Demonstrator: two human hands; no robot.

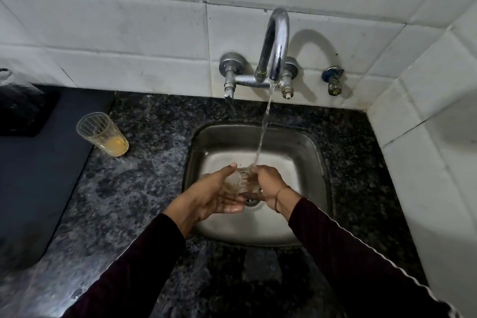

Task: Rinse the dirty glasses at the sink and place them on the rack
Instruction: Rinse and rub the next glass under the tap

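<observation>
Glass [244,180] is over the sink [320,162], just above the drain, w/ the tap [275,44] stream landing on its far end by the right hand [268,184]. Right hand is wrapped round that end, fingers curled on it; left hand [219,192] lies mostly flat, palm up, fingers fairly straight, cupping and touching the near-left side rather than clamping. Glass looks tipped over, long axis roughly left-right across the basin; which end is the mouth I can't tell, too clear & blurred by water. Handling guess: small, light, rigid, ribbed walls, wet so slippery, and breakable vs. the steel basin, so best held round the ribbed body, not by the rim. A 2nd glass [103,134] stands upright near the counter's [144,162] left edge, mouth up, orange dregs in the bottom, well apart from the sink, not yet rinsed. A dark mat [36,175] lies at the left edge; no rack I can make out for sure.
</observation>
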